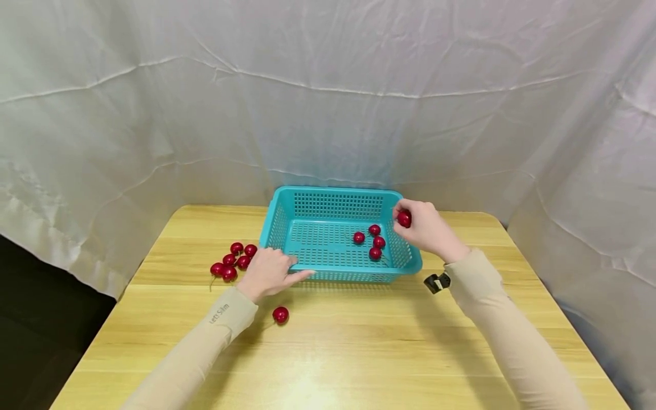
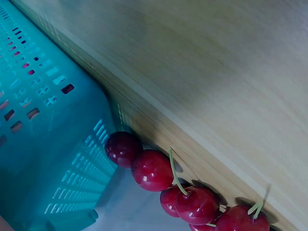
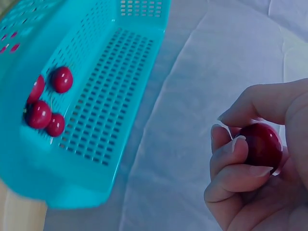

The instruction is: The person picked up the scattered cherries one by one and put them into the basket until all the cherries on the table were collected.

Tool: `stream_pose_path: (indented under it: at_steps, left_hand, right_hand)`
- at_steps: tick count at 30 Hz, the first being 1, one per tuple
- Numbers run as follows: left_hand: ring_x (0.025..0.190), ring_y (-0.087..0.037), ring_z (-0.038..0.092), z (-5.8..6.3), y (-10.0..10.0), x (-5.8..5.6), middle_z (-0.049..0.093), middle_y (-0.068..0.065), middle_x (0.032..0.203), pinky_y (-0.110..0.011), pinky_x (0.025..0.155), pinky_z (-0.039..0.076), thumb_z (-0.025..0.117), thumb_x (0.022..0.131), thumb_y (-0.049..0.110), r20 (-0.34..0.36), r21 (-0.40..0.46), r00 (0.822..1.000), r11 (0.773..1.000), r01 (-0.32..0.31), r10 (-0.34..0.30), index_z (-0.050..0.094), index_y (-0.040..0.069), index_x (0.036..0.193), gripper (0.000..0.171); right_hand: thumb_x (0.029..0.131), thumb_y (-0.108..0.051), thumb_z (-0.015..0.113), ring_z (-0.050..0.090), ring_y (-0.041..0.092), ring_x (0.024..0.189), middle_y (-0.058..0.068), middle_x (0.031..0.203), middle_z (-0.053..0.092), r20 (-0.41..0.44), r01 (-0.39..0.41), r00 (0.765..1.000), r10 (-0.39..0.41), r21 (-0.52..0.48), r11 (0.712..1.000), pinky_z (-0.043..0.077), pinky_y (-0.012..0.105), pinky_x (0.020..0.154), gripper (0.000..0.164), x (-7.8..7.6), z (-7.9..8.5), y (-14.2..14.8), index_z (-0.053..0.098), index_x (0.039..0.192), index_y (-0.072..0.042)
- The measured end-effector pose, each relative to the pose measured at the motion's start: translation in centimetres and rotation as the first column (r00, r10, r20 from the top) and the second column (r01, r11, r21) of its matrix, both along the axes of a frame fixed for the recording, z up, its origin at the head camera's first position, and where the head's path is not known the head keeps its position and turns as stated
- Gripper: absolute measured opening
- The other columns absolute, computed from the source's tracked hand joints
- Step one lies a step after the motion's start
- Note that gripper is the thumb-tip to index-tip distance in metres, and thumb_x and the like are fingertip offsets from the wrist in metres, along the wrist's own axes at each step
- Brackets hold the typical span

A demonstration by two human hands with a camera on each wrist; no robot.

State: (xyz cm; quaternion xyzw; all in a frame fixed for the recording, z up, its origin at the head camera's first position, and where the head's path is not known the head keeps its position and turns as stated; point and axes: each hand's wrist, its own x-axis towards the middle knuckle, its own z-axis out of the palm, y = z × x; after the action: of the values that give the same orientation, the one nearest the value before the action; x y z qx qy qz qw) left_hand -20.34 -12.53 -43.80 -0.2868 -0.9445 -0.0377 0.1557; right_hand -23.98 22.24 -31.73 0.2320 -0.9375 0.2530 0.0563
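Nearest on the wooden table [image 1: 359, 359], a lone cherry [image 1: 280, 315] lies just in front of the left hand [image 1: 270, 272], which rests over the near left corner of a turquoise perforated basket [image 1: 353, 275], thumb stretched along the outer wall; whether it clamps the rim I cannot tell, since in the left wrist view the hand is almost wholly cut off. Beside the basket's left end lies a cluster of cherries [image 1: 229, 259]; six show from the head, and the left wrist view crops some at its lower edge. Inside the basket, four cherries [image 1: 378, 242] sit in the right part of the floor; the right wrist view partly hides one behind the wall. At the right end, the right hand [image 1: 425, 228] has thumb and fingers curled round another cherry [image 1: 404, 218], partly covering it; its height over the rim is unclear. Pale cloth [image 1: 328, 131] hangs behind.
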Motion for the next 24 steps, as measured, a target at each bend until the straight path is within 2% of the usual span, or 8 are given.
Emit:
stream_pose_path:
  at_steps: [4,10,14,20,24]
  left_hand:
    - [0.045,-0.006,0.015,0.0,0.0,0.0,0.014,0.011,0.049,-0.021,0.045,0.014,0.050,0.093,0.070,-0.005,0.009,1.000,1.000,0.003,-0.003,0.027,0.023,0.058,0.063]
    - [0.045,-0.005,0.014,0.0,0.1,0.0,0.014,0.011,0.049,-0.020,0.045,0.014,0.057,0.091,0.066,-0.010,0.022,1.000,1.000,0.005,-0.005,0.026,0.023,0.057,0.063]
    - [0.045,-0.005,0.015,0.0,0.1,0.0,0.014,0.011,0.049,-0.020,0.045,0.014,0.057,0.092,0.066,-0.017,0.019,1.000,1.000,0.009,-0.009,0.026,0.023,0.057,0.063]
    - [0.044,-0.005,0.016,-0.1,0.1,0.0,0.015,0.011,0.049,-0.020,0.045,0.015,0.048,0.094,0.071,-0.010,0.011,1.000,1.000,0.013,-0.013,0.028,0.023,0.057,0.063]
    - [0.044,-0.005,0.016,-0.1,0.0,-0.1,0.015,0.011,0.049,-0.020,0.045,0.015,0.049,0.094,0.070,-0.009,0.013,1.000,1.000,0.014,-0.014,0.028,0.023,0.057,0.063]
  right_hand:
    - [0.089,-0.004,0.064,0.051,0.018,0.061,0.014,0.089,0.067,0.004,-0.010,1.000,0.010,-0.006,1.000,0.044,0.028,0.057,0.011,-0.3,-0.2,-1.1,0.063,0.099,-0.001]
    - [0.088,-0.005,0.064,0.047,0.016,0.058,0.012,0.085,0.065,0.022,-0.034,0.999,0.035,-0.027,0.999,0.040,0.028,0.055,0.012,-0.5,-0.6,-2.7,0.063,0.100,-0.005]
    - [0.087,-0.006,0.066,0.045,0.016,0.056,0.011,0.082,0.064,0.031,-0.047,0.998,0.048,-0.032,0.998,0.040,0.028,0.054,0.014,-0.5,-0.8,-3.7,0.062,0.101,-0.005]
    - [0.087,-0.006,0.065,0.047,0.015,0.059,0.012,0.088,0.067,0.008,-0.066,0.998,0.066,-0.011,0.998,0.041,0.027,0.055,0.016,-0.8,-1.4,-4.9,0.064,0.103,-0.003]
    - [0.087,-0.007,0.068,0.051,0.017,0.063,0.013,0.092,0.068,0.024,-0.064,0.998,0.065,-0.005,0.998,0.045,0.027,0.057,0.019,-0.9,-2.0,-5.4,0.064,0.106,-0.004]
